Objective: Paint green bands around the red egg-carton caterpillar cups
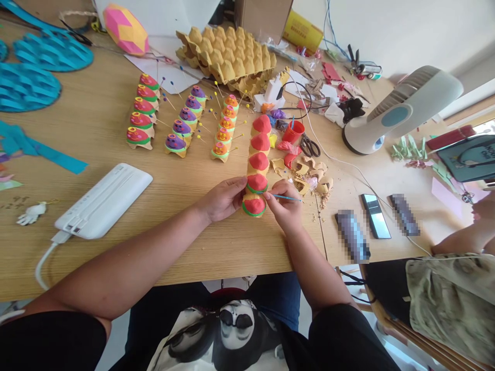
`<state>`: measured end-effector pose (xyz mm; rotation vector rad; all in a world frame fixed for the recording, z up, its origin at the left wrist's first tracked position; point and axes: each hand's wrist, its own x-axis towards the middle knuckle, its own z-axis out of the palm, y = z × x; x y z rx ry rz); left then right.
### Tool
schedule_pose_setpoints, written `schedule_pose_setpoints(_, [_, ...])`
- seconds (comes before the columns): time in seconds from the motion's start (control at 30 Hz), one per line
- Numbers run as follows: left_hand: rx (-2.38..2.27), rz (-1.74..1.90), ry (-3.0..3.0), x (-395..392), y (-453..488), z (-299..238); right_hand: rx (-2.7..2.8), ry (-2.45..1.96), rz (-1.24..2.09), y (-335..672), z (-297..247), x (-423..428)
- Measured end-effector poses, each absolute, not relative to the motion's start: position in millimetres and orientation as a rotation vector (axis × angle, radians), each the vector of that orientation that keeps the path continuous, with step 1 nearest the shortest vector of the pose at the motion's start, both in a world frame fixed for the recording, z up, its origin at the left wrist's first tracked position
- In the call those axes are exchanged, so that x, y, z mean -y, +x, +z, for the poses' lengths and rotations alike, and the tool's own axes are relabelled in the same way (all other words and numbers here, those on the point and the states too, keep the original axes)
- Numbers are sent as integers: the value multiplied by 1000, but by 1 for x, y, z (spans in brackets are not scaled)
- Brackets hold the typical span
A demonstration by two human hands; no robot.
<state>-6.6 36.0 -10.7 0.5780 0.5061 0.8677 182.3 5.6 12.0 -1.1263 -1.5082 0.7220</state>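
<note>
In the head view a strip of egg-carton cups (259,161) lies lengthwise before me, its humps covered in red. Green bands run round the bases of the two nearest humps. My left hand (228,198) grips the strip's left edge, fingers closed against it. Pinched in my right hand (285,206) is a thin blue stick tool (286,197), its tip at the green band of the second-nearest hump. Finished-looking caterpillar strips stand farther left: a red one (142,112), a purple one (185,122) and an orange one (226,129), with ball-headed pins around them.
Torn carton scraps (309,175), black scissors (310,146) and a red cup (293,132) lie right of the strip. Egg trays (228,54) are stacked behind. A white power bank (104,201) sits left; a fan (398,111) and phones (376,216) are right. Another person's arm (464,237) rests at far right.
</note>
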Motion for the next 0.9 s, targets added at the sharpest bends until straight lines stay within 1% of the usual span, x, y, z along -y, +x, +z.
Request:
schedule_pose_setpoints(0.13, [-473,857,562,-36,-7,-9,1493,-1109,811,183,12,-5])
schedule_pose_setpoints(0.37, [-496,868,568,-35,-6,-10,1516,-1119,702,180,10,-6])
schedule_pose_setpoints(0.63, [-496,873,593,-35,-6,-8,1501,-988,755,180,8,-6])
schedule_pose_setpoints(0.9, [-496,886,631,-36,-5,-13,1494,-991,758,180,6,-8])
